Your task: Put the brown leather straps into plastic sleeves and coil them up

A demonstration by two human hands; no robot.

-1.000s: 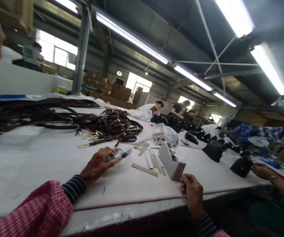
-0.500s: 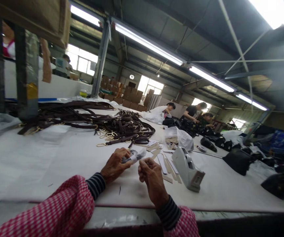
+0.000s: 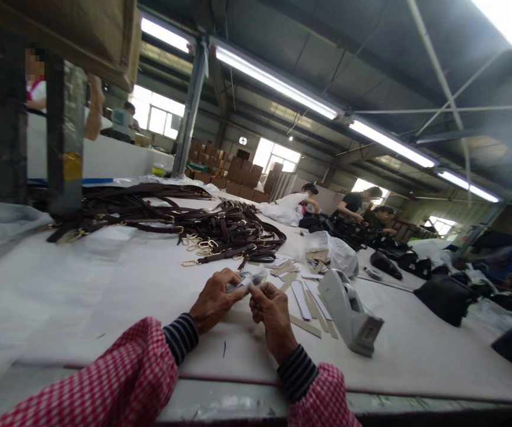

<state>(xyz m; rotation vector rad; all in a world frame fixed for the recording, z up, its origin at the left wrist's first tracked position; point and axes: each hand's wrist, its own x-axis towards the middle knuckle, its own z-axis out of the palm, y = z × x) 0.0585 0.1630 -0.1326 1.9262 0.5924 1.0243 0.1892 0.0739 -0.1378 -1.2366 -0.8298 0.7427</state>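
My left hand is closed around a small bundle in clear plastic, dark grey inside, with its loose end pointing right. My right hand is pinched, its thumb and fingertip against the near side of that bundle. Whatever sits between those fingertips is too small to make out. A grey tape dispenser stands to the right of my right hand. Behind the bundle lies a heap of dark brown straps with gold-coloured clips.
Beige and white card strips lie between the bundle and the dispenser. A clear plastic bag holds more strips. Black bags line the table's right side. A metal post rises at left. Several people work farther back.
My right hand's fingertips have come up against the bundle, from slightly apart. The bundle stays in my left hand. The whole view has shifted a little.
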